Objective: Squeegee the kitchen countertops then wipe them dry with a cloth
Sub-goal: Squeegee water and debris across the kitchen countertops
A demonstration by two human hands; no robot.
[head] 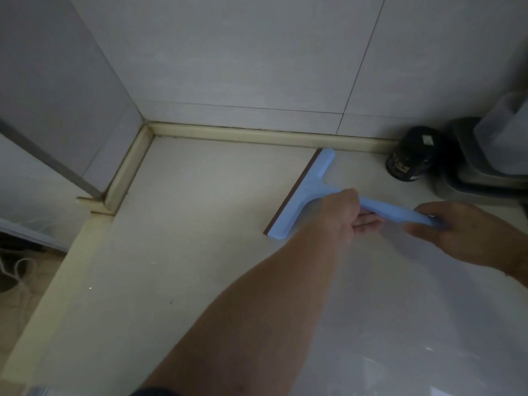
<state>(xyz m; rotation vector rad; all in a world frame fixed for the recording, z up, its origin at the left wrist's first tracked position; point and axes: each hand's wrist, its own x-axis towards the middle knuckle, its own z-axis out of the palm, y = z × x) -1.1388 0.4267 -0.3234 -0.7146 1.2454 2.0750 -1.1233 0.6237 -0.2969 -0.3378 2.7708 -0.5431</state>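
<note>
Squeegee [303, 192] on countertop [177, 252] | left hand [343, 215] grip closed on handle | right hand [463, 232] grip closed on handle end

Squeegee [307, 192]: smooth matt blue plastic, dark rubber edge. Countertop [183, 252] beneath it: pale, smooth, slightly glossy.

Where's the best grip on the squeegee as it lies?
The squeegee is best gripped by its long handle bar, from the right. It sticks out rightward, clear of the counter, while the blade edge faces left. Both hands already hold it there.
</note>
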